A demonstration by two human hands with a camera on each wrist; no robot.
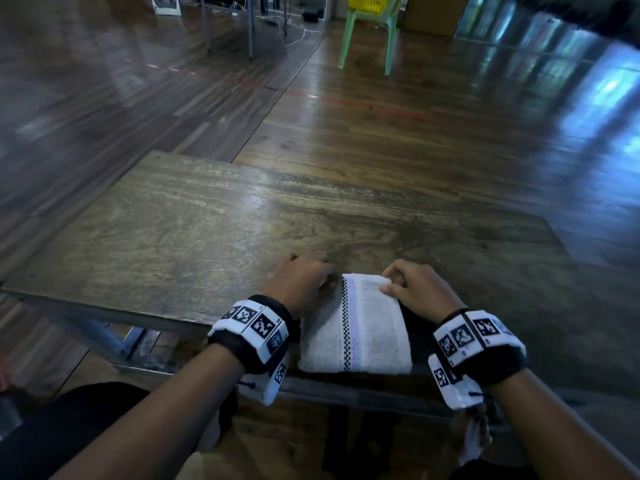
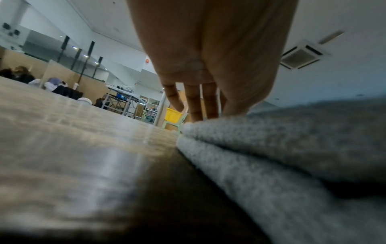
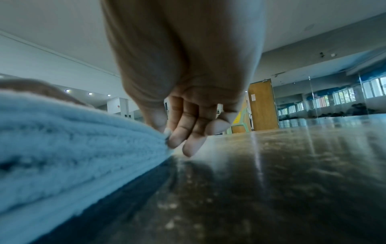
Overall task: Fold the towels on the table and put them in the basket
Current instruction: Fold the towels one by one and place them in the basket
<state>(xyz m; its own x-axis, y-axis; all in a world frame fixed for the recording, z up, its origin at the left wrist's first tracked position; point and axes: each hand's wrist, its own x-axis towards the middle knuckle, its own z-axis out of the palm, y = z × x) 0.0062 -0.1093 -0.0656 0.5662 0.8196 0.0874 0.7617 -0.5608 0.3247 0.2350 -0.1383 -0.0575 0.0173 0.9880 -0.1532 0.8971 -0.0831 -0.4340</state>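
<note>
A folded white towel (image 1: pixel 356 327) with a checked stripe lies at the near edge of the wooden table (image 1: pixel 194 216). My left hand (image 1: pixel 325 276) holds its far left corner with curled fingers. In the left wrist view the left hand (image 2: pixel 208 115) has its thumb on top of the towel (image 2: pixel 292 148) and its fingers down behind the edge. My right hand (image 1: pixel 389 283) pinches the far right corner between thumb and forefinger. The right wrist view shows the right hand (image 3: pixel 173 140) at the edge of the towel (image 3: pixel 73 140). The yellow basket (image 1: pixel 370 3) stands on a green chair far beyond the table.
The green chair (image 1: pixel 367 32) with the basket is across the wooden floor, straight ahead. The basket (image 2: pixel 172 113) also shows small in the left wrist view. Table legs and cables stand at the back left. My knees are under the table's near edge.
</note>
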